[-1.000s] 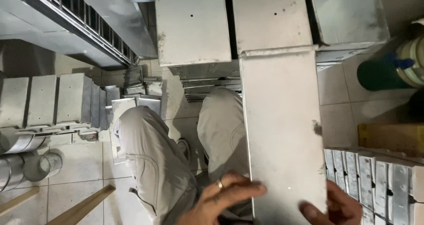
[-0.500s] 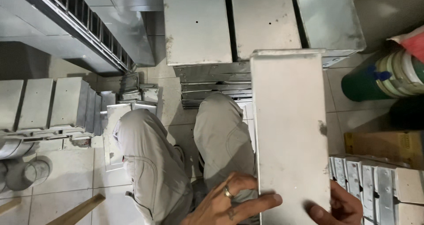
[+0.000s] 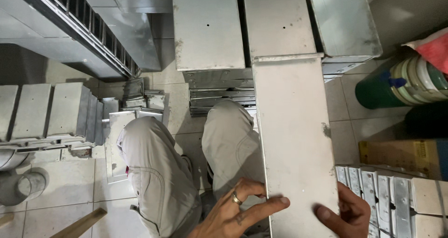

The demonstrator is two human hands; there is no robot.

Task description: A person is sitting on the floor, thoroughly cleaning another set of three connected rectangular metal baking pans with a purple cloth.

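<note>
We hold a long metal panel (image 3: pixel 294 140), lying lengthwise away from us over our right knee, far end touching the metal boxes (image 3: pixel 242 25) ahead. Left hand (image 3: pixel 238 207) grips its near left edge, fingers spread flat on top, ring on one finger. Right hand (image 3: pixel 343 214) clamps the near right corner, thumb on top, remaining fingers hidden underneath. Stacked metal pieces (image 3: pixel 392 196) sit just right of the panel; a green cylinder (image 3: pixel 378 91) stands further right. Folded metal sections (image 3: pixel 46 112) sit left on the tile floor (image 3: pixel 60 186).

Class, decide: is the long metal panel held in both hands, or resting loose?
Held: the left hand grips the metal panel on one edge, the right hand on the other.
</note>
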